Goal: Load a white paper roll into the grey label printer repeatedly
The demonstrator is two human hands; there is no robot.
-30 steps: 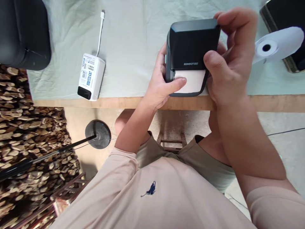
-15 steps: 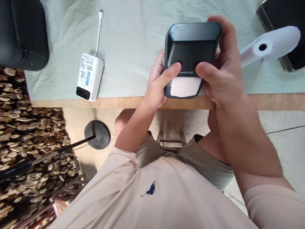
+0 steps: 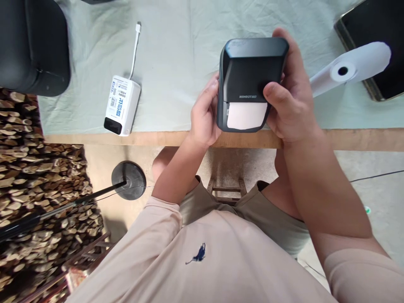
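Observation:
A black label printer [image 3: 252, 78] marked NIIMBOT is held up over the table's front edge, between both hands. White paper [image 3: 246, 115] shows at its lower end. My left hand [image 3: 205, 111] grips the printer's left side, thumb along the edge and fingers hidden behind. On the right side, my right hand [image 3: 292, 97] wraps round the printer, its thumb on the front face and a finger over the top right corner.
A white power bank [image 3: 118, 105] with a short cable lies left on the cloth-covered table [image 3: 167, 63]. A black case [image 3: 41, 46] sits far left. At right, a white paper roll [image 3: 356, 67] rests against a black tray-like object [image 3: 386, 54]. Below stands a round lamp base [image 3: 134, 185].
My left thumb has moved off the printer's front face to its left edge. The printer has shifted slightly in view, and the things on the table appear slightly lower.

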